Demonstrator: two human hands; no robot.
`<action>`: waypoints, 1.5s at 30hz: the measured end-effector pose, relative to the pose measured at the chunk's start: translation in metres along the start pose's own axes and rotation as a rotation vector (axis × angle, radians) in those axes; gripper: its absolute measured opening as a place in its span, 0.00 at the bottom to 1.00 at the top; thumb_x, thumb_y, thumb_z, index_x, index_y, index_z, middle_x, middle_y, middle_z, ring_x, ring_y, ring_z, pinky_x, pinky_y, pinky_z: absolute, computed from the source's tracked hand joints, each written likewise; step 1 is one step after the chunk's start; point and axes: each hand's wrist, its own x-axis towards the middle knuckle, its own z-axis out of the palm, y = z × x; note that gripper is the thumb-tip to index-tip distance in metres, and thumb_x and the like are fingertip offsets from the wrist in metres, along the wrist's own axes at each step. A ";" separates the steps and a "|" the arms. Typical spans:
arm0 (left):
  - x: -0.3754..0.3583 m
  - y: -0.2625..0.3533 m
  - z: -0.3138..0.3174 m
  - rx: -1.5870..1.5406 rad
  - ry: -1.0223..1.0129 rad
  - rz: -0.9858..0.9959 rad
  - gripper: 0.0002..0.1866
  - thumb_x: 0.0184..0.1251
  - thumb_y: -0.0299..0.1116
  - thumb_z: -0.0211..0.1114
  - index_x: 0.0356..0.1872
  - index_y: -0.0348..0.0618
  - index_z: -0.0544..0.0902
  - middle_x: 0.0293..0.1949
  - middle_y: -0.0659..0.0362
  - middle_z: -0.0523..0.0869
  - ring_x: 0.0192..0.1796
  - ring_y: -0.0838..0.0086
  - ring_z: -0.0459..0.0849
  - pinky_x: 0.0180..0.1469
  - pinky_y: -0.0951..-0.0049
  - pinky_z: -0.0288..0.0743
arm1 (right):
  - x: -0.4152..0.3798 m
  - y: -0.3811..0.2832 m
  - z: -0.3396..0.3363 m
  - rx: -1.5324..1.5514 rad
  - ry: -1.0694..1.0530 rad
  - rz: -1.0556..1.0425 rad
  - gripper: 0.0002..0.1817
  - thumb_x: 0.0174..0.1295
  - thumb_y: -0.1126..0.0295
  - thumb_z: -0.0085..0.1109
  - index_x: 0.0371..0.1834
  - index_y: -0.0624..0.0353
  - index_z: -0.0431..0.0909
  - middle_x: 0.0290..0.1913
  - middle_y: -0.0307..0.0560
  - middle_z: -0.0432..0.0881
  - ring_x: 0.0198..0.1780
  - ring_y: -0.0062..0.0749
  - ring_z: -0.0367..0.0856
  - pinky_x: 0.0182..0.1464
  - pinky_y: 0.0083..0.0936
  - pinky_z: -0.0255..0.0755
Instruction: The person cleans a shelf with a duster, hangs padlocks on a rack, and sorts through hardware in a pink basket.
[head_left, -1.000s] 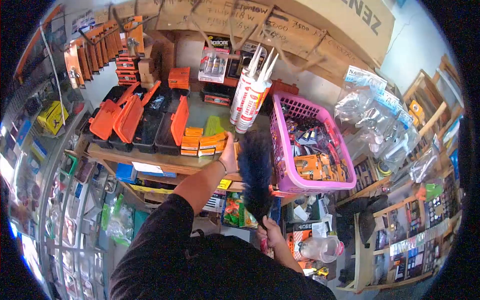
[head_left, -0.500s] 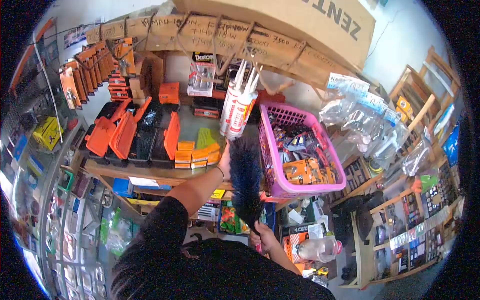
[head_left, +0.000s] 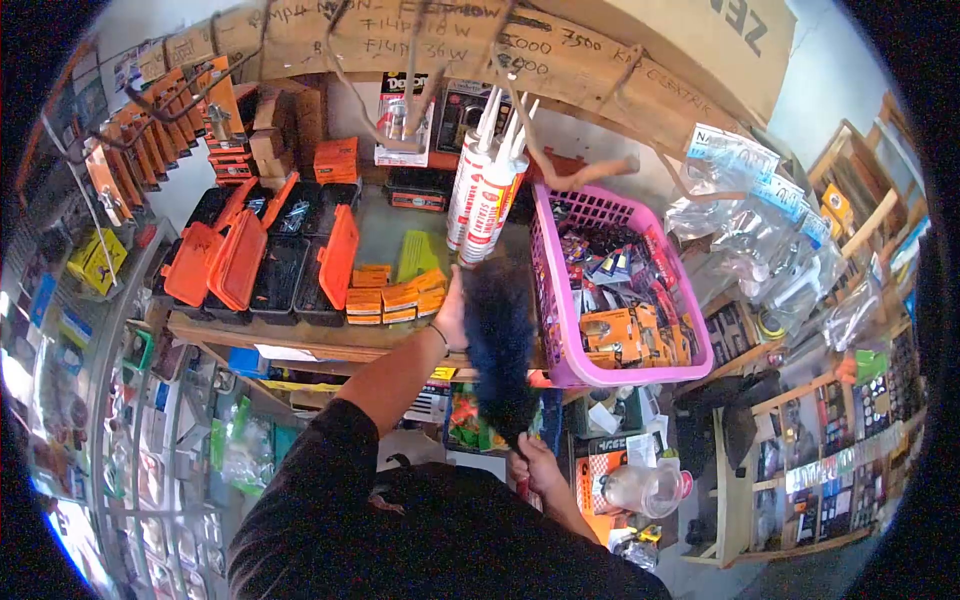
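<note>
A dark blue-black fluffy duster (head_left: 500, 345) runs upward in front of my body, its bristles slightly blurred. My right hand (head_left: 540, 468) is closed around its handle, low in the view. White and red silicone sealant tubes (head_left: 485, 205) stand grouped with their nozzles up, leaning a little to the right. Just below their bases is my left hand (head_left: 455, 312), thumb up, beside the bristles. Its fingers are hidden behind the duster, so whether it grips the tubes cannot be seen.
A pink basket (head_left: 640, 378) full of packets stands to the right. Orange-lidded cases (head_left: 240, 265) and small orange boxes (head_left: 395, 298) sit on the shelf to the left. Metal hooks (head_left: 590, 175) jut out above. Plastic bags (head_left: 740, 220) hang at the right.
The view has shifted, and the shelf items look slightly closer. The duster stays in my right hand, its bristles now a bit lower against the tubes. My left hand remains near the tube bases.
</note>
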 end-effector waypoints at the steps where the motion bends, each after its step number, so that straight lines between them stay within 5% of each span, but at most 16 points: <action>1: -0.002 0.001 0.006 0.135 0.051 -0.042 0.40 0.52 0.70 0.40 0.53 0.47 0.71 0.52 0.53 0.74 0.53 0.59 0.72 0.58 0.53 0.62 | 0.000 -0.004 0.000 0.064 0.037 -0.001 0.18 0.62 0.53 0.45 0.20 0.54 0.65 0.11 0.35 0.59 0.10 0.20 0.55 0.13 0.17 0.48; 4: 0.009 0.008 -0.010 0.334 0.219 -0.114 0.39 0.54 0.70 0.40 0.52 0.47 0.71 0.51 0.53 0.75 0.52 0.59 0.74 0.55 0.52 0.65 | 0.004 -0.005 -0.004 0.098 0.056 0.024 0.18 0.62 0.55 0.47 0.20 0.52 0.63 0.11 0.35 0.60 0.10 0.20 0.55 0.13 0.17 0.49; 6: 0.014 0.006 -0.025 0.279 -0.123 -0.074 0.39 0.55 0.69 0.37 0.54 0.47 0.69 0.51 0.54 0.75 0.53 0.58 0.73 0.56 0.51 0.64 | 0.003 0.000 -0.007 -0.037 -0.033 0.069 0.17 0.63 0.55 0.46 0.20 0.51 0.63 0.11 0.35 0.60 0.11 0.19 0.55 0.13 0.17 0.49; 12: 0.005 0.004 0.000 0.248 0.035 -0.068 0.39 0.57 0.68 0.33 0.55 0.46 0.69 0.52 0.54 0.74 0.53 0.60 0.72 0.58 0.58 0.63 | 0.009 0.016 -0.021 0.157 0.070 -0.027 0.16 0.64 0.56 0.43 0.21 0.50 0.61 0.11 0.34 0.59 0.11 0.19 0.54 0.14 0.17 0.50; 15: 0.018 0.007 -0.033 0.454 0.106 -0.027 0.47 0.46 0.76 0.34 0.59 0.48 0.66 0.57 0.56 0.71 0.57 0.62 0.70 0.60 0.58 0.60 | 0.007 0.016 -0.019 0.002 0.028 0.002 0.17 0.64 0.56 0.44 0.20 0.50 0.59 0.11 0.34 0.59 0.11 0.19 0.54 0.13 0.17 0.49; 17: 0.024 0.013 -0.055 0.004 -0.417 -0.103 0.46 0.47 0.76 0.34 0.59 0.50 0.66 0.56 0.56 0.71 0.57 0.62 0.70 0.59 0.58 0.61 | 0.007 0.022 -0.024 -0.101 -0.024 -0.001 0.18 0.64 0.55 0.44 0.19 0.50 0.60 0.11 0.35 0.59 0.11 0.19 0.54 0.13 0.17 0.49; 18: 0.020 0.010 -0.042 0.004 -0.414 -0.103 0.46 0.47 0.76 0.34 0.59 0.50 0.66 0.56 0.56 0.71 0.57 0.62 0.70 0.59 0.58 0.61 | 0.003 0.017 -0.021 -0.100 -0.024 0.000 0.18 0.64 0.55 0.44 0.19 0.50 0.60 0.11 0.35 0.59 0.11 0.19 0.54 0.13 0.17 0.49; 20: 0.006 0.003 -0.004 0.195 0.062 -0.042 0.45 0.48 0.75 0.35 0.57 0.50 0.68 0.54 0.56 0.74 0.56 0.62 0.71 0.59 0.57 0.61 | -0.004 0.006 -0.014 0.016 0.080 0.046 0.18 0.64 0.55 0.43 0.18 0.50 0.60 0.10 0.35 0.59 0.10 0.19 0.53 0.14 0.18 0.50; 23: 0.016 0.009 -0.017 0.452 0.256 0.014 0.37 0.59 0.66 0.35 0.55 0.45 0.68 0.52 0.55 0.75 0.53 0.63 0.73 0.58 0.61 0.64 | -0.007 -0.004 -0.011 0.047 0.120 0.029 0.19 0.65 0.55 0.41 0.18 0.51 0.60 0.10 0.35 0.60 0.10 0.20 0.53 0.14 0.18 0.50; 29: 0.011 0.003 -0.016 0.348 0.072 0.044 0.39 0.58 0.68 0.33 0.56 0.46 0.68 0.51 0.55 0.75 0.52 0.62 0.74 0.57 0.59 0.65 | 0.004 0.014 -0.022 -0.008 -0.038 0.004 0.19 0.65 0.54 0.40 0.22 0.55 0.64 0.10 0.35 0.58 0.11 0.19 0.53 0.15 0.17 0.48; 36: 0.000 0.001 -0.008 0.316 0.079 -0.054 0.41 0.55 0.70 0.35 0.56 0.46 0.68 0.53 0.54 0.73 0.55 0.60 0.71 0.60 0.59 0.61 | -0.004 -0.009 -0.010 0.065 -0.040 0.079 0.19 0.63 0.53 0.43 0.20 0.53 0.64 0.11 0.34 0.58 0.12 0.19 0.54 0.15 0.16 0.49; 42: 0.015 0.006 -0.024 0.260 -0.310 -0.088 0.43 0.53 0.72 0.34 0.58 0.47 0.66 0.56 0.53 0.71 0.58 0.59 0.68 0.61 0.57 0.59 | 0.001 -0.006 -0.024 -0.092 -0.157 0.064 0.20 0.64 0.51 0.40 0.22 0.55 0.67 0.11 0.33 0.57 0.12 0.18 0.54 0.15 0.16 0.49; 45: 0.014 0.008 -0.023 0.482 0.145 -0.039 0.50 0.46 0.77 0.32 0.63 0.48 0.58 0.61 0.52 0.64 0.62 0.58 0.63 0.62 0.54 0.55 | -0.002 -0.003 -0.017 0.054 -0.062 0.064 0.19 0.65 0.51 0.39 0.27 0.56 0.67 0.12 0.33 0.56 0.12 0.18 0.54 0.15 0.16 0.48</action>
